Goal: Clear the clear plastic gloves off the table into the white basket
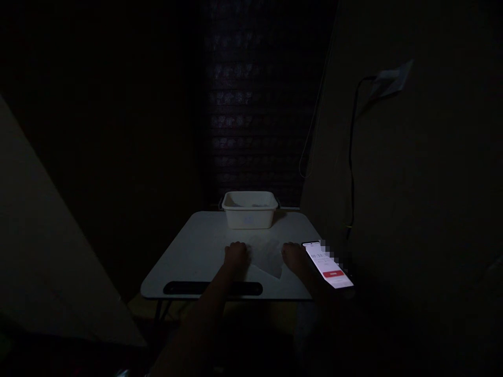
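Observation:
A thin pale sheet (pixel 267 256), perhaps paper or plastic, lies on the white table (pixel 188 251) between my hands. My left hand (pixel 236 255) rests at its left edge with the fingers curled. At the right edge is my right hand (pixel 293 254), its fingers also bent inward. The scene is too dark to tell whether either hand pinches the sheet. Beyond them a white rectangular tub (pixel 250 217) stands at the back of the table, with some pale material inside that I cannot make out.
A lit phone (pixel 328 266) lies at the table's right edge, beside my right hand. A black slotted strip (pixel 184 287) runs along the front edge. On the right wall a black cable (pixel 351 157) hangs from an outlet (pixel 389 81). Slatted blinds (pixel 236 120) hang behind.

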A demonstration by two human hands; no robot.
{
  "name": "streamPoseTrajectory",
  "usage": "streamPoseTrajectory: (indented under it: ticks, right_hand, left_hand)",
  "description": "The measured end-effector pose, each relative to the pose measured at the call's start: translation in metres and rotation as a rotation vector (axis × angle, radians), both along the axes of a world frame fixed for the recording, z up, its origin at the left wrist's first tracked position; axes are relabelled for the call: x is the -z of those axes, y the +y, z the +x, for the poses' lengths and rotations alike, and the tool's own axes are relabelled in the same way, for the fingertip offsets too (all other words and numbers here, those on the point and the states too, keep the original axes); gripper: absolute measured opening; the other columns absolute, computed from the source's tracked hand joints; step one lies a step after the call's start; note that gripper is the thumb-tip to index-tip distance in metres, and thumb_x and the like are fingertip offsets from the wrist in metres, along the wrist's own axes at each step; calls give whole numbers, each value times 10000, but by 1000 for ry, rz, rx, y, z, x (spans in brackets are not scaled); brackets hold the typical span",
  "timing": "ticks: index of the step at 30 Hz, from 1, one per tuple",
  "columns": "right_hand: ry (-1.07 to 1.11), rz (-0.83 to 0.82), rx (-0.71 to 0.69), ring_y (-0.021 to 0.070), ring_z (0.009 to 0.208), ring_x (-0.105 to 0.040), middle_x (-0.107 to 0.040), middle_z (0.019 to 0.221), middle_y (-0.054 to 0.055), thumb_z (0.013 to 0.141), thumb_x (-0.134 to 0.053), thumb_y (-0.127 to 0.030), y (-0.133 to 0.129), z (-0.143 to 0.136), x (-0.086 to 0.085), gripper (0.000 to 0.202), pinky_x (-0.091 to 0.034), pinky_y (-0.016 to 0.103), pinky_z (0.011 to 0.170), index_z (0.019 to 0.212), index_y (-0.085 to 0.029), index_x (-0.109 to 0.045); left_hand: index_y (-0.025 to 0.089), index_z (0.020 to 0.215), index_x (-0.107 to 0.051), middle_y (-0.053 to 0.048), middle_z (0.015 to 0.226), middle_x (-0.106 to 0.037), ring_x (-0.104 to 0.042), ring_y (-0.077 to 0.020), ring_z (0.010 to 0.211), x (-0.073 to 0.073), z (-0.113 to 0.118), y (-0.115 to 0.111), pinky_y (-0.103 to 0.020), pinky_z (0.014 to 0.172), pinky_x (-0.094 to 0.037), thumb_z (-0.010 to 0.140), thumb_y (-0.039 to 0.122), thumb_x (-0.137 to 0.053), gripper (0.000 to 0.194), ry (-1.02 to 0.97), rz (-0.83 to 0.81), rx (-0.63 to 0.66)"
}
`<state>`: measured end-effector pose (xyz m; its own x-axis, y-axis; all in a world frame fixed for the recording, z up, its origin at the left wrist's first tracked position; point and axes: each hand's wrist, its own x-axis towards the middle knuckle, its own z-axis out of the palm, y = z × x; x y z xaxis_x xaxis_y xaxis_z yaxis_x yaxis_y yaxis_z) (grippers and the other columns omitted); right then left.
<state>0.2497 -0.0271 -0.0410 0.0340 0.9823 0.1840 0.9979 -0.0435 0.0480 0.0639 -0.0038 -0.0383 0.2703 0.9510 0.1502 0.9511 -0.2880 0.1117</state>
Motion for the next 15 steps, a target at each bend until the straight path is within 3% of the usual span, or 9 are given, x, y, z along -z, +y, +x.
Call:
streamPoseTrajectory:
  ticks: [2, 6, 11, 15]
  right_hand:
    - [-8, 16, -16, 186, 731, -502, -558, 765, 89, 675, -358, -140, 0, -2, -2, 194, -321, 299, 606, 699, -155, -550]
    - [56, 111, -28, 168, 742, -495, -549, 785, 82, 709, -329, -158, 0, -1, -14, 206, -319, 265, 604, 715, -152, -534]
    - [330, 231, -65, 119, 673, -502, -560, 711, 33, 743, -280, -200, 0, 2, -27, 208, -318, 210, 570, 770, -177, -485]
    - [524, 268, -151, 97, 629, -497, -556, 703, 0, 724, -291, -200, 0, 0, -28, 181, -326, 182, 535, 753, -201, -470]
  left_hand:
    - [134, 728, -536, -110, 792, -546, -476, -228, 793, 0, 0, -2, -356, 679, -325, 629, 281, -412, 216, -59, 0, -2]
    - [121, 685, -525, -95, 751, -557, -495, -191, 761, -6, -3, -1, -304, 666, -344, 647, 215, -401, 160, -366, -3, -53]
    - [122, 840, -457, -43, 781, -556, -510, -93, 714, -20, 0, 2, -196, 619, -378, 719, 189, -311, 202, -556, 15, -42]
    - [122, 907, -412, -44, 817, -546, -520, -88, 678, -23, 6, -1, -192, 584, -398, 653, 153, -423, 256, -1037, -113, 0]
